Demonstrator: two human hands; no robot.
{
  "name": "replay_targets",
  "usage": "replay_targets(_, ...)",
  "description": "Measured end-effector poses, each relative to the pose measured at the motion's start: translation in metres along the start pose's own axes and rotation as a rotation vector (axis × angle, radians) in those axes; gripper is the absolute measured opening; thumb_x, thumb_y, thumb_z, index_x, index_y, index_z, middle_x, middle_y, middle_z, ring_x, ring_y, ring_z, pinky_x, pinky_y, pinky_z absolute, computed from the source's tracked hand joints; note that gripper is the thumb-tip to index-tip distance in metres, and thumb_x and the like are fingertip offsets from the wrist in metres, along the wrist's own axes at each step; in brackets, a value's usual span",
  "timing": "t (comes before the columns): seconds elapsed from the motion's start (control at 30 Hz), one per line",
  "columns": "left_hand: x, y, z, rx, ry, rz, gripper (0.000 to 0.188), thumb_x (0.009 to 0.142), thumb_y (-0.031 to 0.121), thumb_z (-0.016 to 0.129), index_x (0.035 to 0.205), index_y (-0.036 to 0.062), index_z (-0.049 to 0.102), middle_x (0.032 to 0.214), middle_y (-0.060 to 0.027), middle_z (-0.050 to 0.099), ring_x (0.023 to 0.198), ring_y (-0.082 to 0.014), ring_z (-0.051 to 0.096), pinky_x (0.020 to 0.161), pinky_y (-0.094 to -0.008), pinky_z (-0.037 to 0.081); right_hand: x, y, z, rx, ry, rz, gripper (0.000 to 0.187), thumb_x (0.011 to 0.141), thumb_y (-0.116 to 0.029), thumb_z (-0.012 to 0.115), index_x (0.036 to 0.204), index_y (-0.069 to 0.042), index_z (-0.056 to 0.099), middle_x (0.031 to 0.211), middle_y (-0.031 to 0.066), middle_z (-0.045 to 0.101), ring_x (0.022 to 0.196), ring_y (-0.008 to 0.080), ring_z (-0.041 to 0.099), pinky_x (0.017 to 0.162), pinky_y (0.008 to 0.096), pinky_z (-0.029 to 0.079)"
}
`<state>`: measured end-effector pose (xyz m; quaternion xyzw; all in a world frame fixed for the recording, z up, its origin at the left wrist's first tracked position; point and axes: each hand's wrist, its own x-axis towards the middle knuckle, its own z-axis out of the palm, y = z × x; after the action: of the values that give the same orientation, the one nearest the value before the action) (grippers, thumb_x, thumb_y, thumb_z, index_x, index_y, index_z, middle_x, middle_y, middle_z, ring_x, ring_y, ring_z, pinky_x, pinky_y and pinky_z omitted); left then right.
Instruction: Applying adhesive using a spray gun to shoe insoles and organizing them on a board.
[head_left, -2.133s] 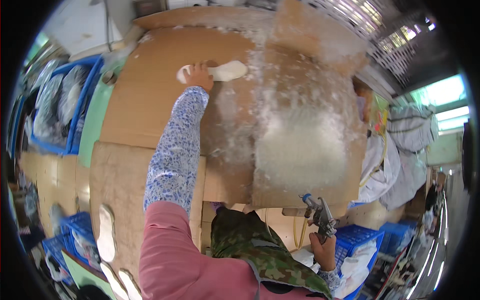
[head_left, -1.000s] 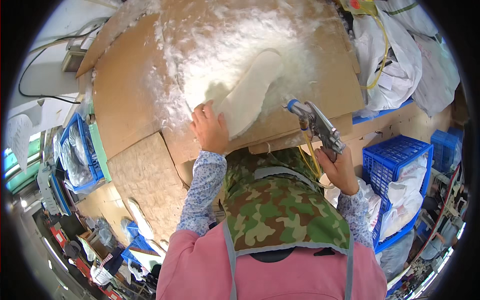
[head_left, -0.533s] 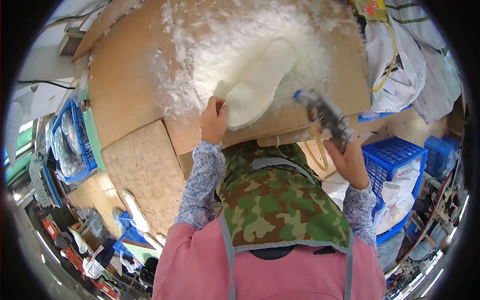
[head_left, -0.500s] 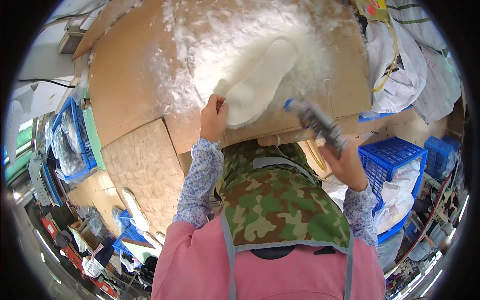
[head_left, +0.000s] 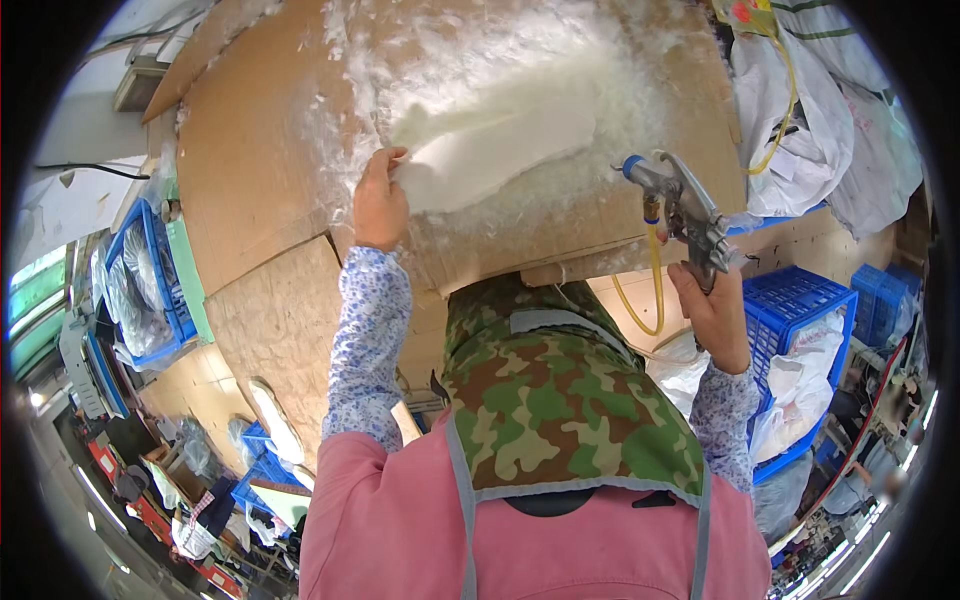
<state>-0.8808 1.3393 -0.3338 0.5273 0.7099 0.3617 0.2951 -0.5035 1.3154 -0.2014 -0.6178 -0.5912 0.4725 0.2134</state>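
Observation:
A white shoe insole (head_left: 500,150), blurred by motion, lies at a slant over the cardboard (head_left: 560,230), with its near-left end pinched by my left hand (head_left: 381,203). Fluffy white residue coats the cardboard around it. My right hand (head_left: 718,318) grips a metal spray gun (head_left: 692,215) by its handle, off the right side of the insole. The gun's blue-ringed nozzle points left toward the insole, a short gap away. A yellow hose (head_left: 655,290) hangs from the gun in a loop. Whether the trigger is pulled I cannot tell.
Blue crates with plastic bags stand at the left (head_left: 150,285) and right (head_left: 790,320). White sacks (head_left: 790,130) sit beyond the cardboard's right edge. Another white insole-like piece (head_left: 275,420) rests at the lower left, beside a bare board (head_left: 285,330).
My left hand has shifted left and away from me, turning the insole flatter across the cardboard. The spray gun has moved right and tipped more upright in my right hand.

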Motion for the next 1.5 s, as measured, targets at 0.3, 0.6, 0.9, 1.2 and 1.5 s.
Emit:
replay_targets(0.3,0.008,0.056,0.095,0.477,-0.048,0.582,0.053,0.078,0.008,0.054,0.129,0.0189,0.052,0.145,-0.0164,0.033,0.135,-0.0392,0.025,0.108,-0.0593,0.019,0.009,-0.004,0.018,-0.045,0.022,-0.135,0.026,0.083,-0.005,0.062,0.107,0.003,0.056,0.074,0.0092,0.057,0.063,0.0169,0.047,0.059,0.0309,0.041)
replay_targets(0.6,-0.005,0.062,0.141,0.433,-0.128,0.417,0.057,0.083,0.016,0.059,0.136,0.0298,0.045,0.152,-0.0166,0.016,0.14,-0.0398,0.012,0.108,-0.0633,0.009,0.025,-0.017,0.032,-0.183,-0.008,-0.166,0.028,0.084,-0.004,0.058,0.11,0.004,0.051,0.079,0.0163,0.058,0.069,0.0273,0.055,0.065,0.036,0.045)
replay_targets(0.9,-0.007,0.055,0.139,0.394,-0.112,0.455,0.054,0.083,0.016,0.059,0.134,0.03,0.048,0.151,-0.0192,0.017,0.14,-0.0405,0.013,0.107,-0.064,0.011,0.025,-0.011,0.039,-0.093,0.049,-0.212,0.03,0.085,-0.001,0.055,0.114,0.002,0.05,0.096,0.0164,0.063,0.078,0.0276,0.059,0.072,0.0343,0.047)
replay_targets(1.2,-0.012,0.05,0.129,0.395,-0.12,0.466,0.051,0.084,0.016,0.057,0.133,0.0264,0.049,0.151,-0.0202,0.016,0.14,-0.0397,0.012,0.107,-0.0632,0.011,0.013,-0.029,0.047,-0.165,0.002,-0.129,0.028,0.084,-0.001,0.054,0.111,0.001,0.049,0.094,0.0173,0.063,0.082,0.0329,0.061,0.072,0.0346,0.047)
replay_targets(1.5,-0.031,0.035,0.103,0.351,-0.127,0.387,0.055,0.082,0.014,0.058,0.136,0.0176,0.045,0.151,-0.0209,0.015,0.141,-0.0388,0.01,0.108,-0.0627,0.009,0.013,-0.044,0.071,-0.198,-0.095,-0.137,0.031,0.084,0.0,0.054,0.115,0.0,0.048,0.088,0.0159,0.061,0.076,0.0295,0.059,0.069,0.0339,0.046)
